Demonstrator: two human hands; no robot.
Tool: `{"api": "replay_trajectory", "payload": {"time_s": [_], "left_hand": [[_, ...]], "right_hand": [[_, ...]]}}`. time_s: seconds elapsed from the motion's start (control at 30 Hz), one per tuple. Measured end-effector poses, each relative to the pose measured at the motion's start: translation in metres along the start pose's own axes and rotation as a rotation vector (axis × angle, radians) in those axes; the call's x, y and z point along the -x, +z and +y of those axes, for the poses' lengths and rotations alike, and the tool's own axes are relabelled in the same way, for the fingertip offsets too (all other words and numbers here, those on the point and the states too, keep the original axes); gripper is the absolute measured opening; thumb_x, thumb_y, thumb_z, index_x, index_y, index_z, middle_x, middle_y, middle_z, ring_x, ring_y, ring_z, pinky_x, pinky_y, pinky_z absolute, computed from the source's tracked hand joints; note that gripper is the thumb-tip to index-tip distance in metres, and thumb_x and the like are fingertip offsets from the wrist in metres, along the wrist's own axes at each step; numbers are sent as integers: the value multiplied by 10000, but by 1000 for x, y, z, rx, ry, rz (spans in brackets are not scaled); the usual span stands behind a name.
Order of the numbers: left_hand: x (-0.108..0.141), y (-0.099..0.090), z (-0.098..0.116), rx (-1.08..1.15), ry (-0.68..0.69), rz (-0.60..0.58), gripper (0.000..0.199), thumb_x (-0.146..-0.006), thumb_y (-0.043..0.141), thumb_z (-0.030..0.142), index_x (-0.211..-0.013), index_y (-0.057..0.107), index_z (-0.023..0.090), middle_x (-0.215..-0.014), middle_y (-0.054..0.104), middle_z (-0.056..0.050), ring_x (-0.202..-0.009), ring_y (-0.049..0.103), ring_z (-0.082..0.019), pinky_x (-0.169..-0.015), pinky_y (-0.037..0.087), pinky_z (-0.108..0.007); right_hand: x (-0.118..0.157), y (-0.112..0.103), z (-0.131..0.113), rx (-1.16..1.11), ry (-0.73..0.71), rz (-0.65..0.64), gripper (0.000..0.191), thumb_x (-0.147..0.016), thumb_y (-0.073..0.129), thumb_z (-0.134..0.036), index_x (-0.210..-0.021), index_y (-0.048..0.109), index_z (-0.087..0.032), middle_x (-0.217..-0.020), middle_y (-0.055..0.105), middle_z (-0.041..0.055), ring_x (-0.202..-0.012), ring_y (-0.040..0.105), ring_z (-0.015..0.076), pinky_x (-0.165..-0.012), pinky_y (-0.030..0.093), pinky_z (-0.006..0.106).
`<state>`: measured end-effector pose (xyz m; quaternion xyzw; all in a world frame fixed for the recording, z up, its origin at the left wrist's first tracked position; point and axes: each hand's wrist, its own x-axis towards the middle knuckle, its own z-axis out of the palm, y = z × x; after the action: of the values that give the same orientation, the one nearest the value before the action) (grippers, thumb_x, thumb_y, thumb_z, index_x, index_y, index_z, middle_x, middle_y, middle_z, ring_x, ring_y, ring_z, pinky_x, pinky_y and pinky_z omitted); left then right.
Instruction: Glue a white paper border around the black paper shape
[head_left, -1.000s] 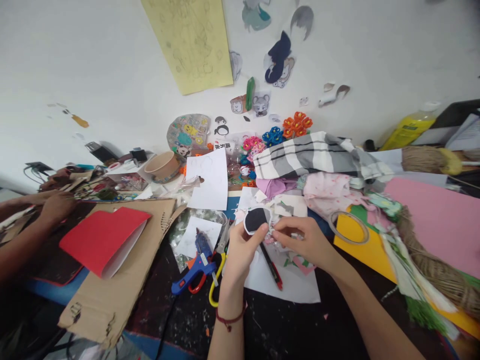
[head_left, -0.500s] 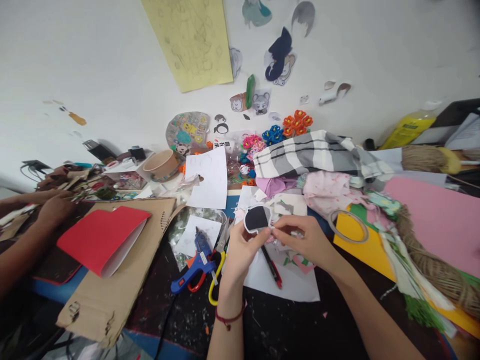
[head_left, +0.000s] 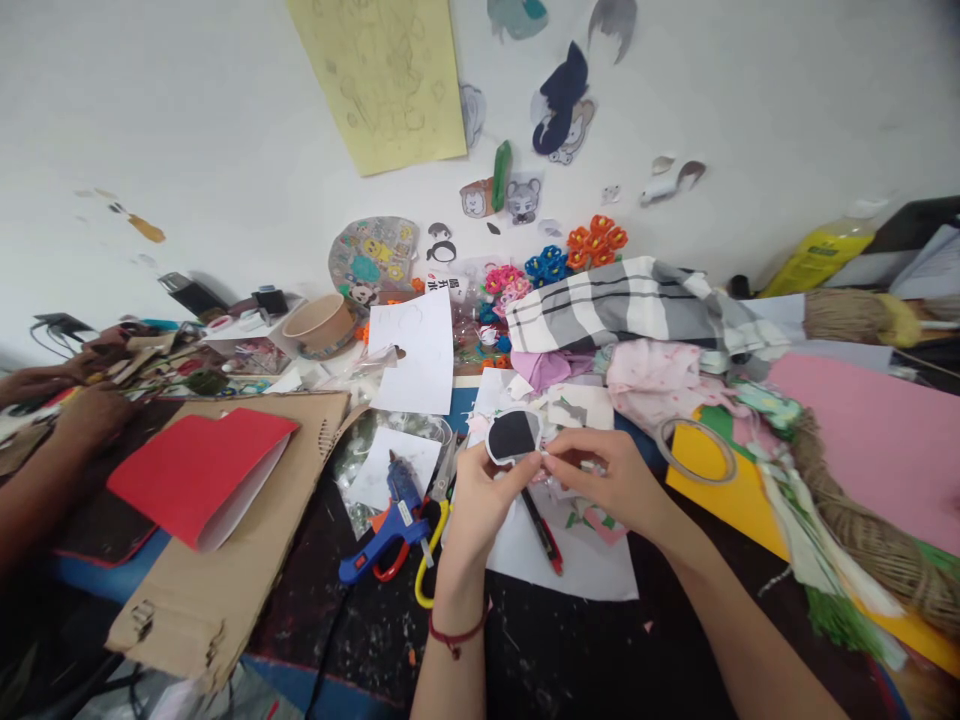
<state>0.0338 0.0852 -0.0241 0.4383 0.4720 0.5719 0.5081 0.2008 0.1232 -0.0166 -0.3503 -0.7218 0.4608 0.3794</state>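
Between thumb and fingers my left hand (head_left: pixel 487 492) pinches a small dark cutout with a white border (head_left: pixel 513 436), held above the table. The fingers of my right hand (head_left: pixel 596 470) are closed at the cutout's right edge; whether they grip the edge or something tiny there I cannot make out. Under both hands lies a white sheet of paper (head_left: pixel 592 570) with paper scraps (head_left: pixel 604 525) on it. A black and red pen (head_left: pixel 546 540) rests on the sheet, just below my fingers.
Left of my arm lie a blue glue gun (head_left: pixel 390 535) and scissors with yellow handles (head_left: pixel 425 580). A red folded sheet (head_left: pixel 199 470) sits on cardboard (head_left: pixel 270 540). Another person's hand (head_left: pixel 94 415) works at far left. A tape roll (head_left: pixel 696 455) and twine (head_left: pixel 847 510) lie right.
Both hands keep nearly the same pose around the cutout. The camera view has shifted slightly, and the other person's hands at far left have moved a little.
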Motion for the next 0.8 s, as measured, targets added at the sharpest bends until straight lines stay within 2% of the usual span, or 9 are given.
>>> {"api": "replay_trajectory", "payload": {"time_s": [0.3, 0.8], "left_hand": [[0, -1, 1, 23, 2, -20, 252, -760, 797, 308, -926, 759, 123, -940, 764, -92, -899, 671, -240, -816, 520, -321], [1, -1, 1, 2, 10, -12, 173, -783, 783, 287, -833, 747, 125, -799, 733, -52, -757, 624, -176, -753, 500, -282]], "right_hand": [[0, 0, 1, -29, 11, 10, 171, -887, 625, -299, -777, 708, -198, -734, 682, 22, -605, 590, 140, -576, 472, 261], [1, 0, 2, 0, 12, -9, 153, -892, 609, -248, -784, 701, -189, -735, 669, 18, -646, 589, 145, -586, 447, 264]]}}
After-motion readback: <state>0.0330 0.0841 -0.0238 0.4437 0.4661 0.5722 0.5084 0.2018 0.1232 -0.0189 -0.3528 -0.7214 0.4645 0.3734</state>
